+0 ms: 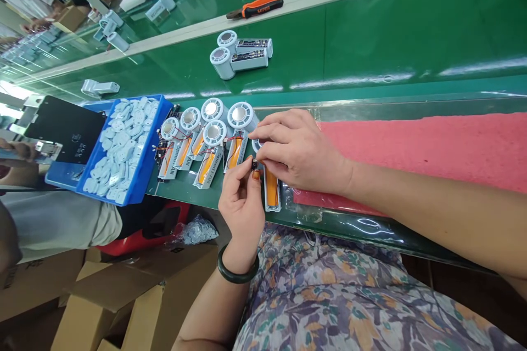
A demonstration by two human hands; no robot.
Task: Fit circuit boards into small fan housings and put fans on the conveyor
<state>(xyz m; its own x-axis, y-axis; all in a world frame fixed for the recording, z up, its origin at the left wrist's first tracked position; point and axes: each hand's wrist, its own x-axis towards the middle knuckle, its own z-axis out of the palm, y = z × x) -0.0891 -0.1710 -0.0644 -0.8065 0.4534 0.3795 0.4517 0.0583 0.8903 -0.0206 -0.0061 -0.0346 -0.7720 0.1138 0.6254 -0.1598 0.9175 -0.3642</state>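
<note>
My right hand lies curled over the round head of an opened white handheld fan, its orange battery showing in the handle, at the near edge of the bench. My left hand comes up from below, fingertips pinched on a small part at the fan's neck. A dark green bangle circles my left wrist. To the left lie several more opened fans in a row, each with red wires and an orange battery.
A blue bin of small white plastic parts stands left of the fans. Two closed fans lie on the green conveyor, orange-handled pliers beyond. A pink mat covers the bench on the right. Cardboard boxes below. Other people's hands work at far left and top.
</note>
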